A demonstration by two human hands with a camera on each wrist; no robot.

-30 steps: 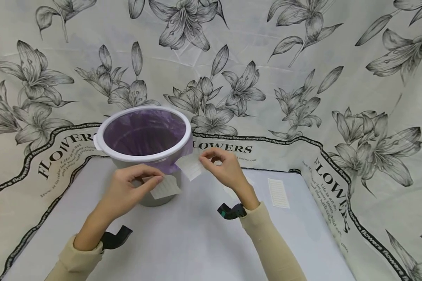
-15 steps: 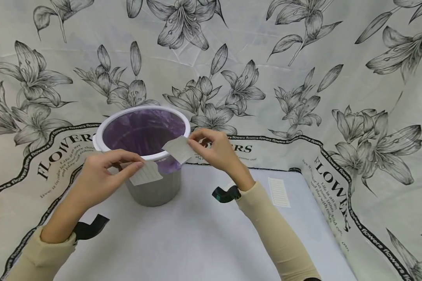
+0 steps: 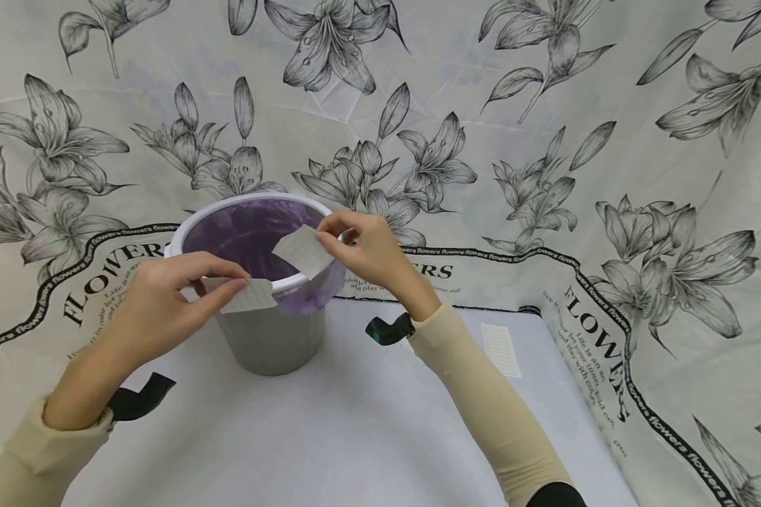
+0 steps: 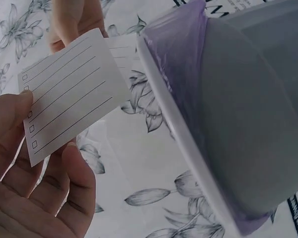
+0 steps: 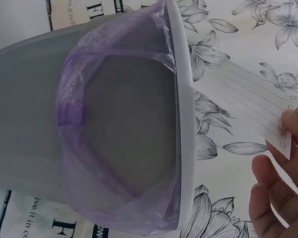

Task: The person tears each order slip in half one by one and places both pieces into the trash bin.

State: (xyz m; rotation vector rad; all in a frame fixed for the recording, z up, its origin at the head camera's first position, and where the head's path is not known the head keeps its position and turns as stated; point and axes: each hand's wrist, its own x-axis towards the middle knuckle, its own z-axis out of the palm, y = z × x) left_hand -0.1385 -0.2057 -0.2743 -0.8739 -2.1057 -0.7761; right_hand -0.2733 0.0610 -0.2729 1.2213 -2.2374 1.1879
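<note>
My left hand (image 3: 158,303) pinches a torn piece of lined paper (image 3: 250,296) between thumb and forefinger, in front of the bin's near rim. In the left wrist view that paper (image 4: 72,94) shows ruled lines and a column of small checkboxes. Between the thumb and forefinger of my right hand (image 3: 370,250) is a second torn paper piece (image 3: 303,252), which overlaps the bin's opening in the head view. The grey bin (image 3: 273,341) stands upright with a white rim. A purple bag (image 3: 247,225) lines it and hangs over the rim on the right.
A lined paper sheet (image 3: 501,350) lies toward the right side of the white table (image 3: 330,436). Behind the table hangs a white cloth (image 3: 533,204) with flower drawings and lettering, close behind the bin.
Both hands have moved left and up with their paper pieces, from in front and right of the bin to its rim. The right piece has come over the bin's opening.
</note>
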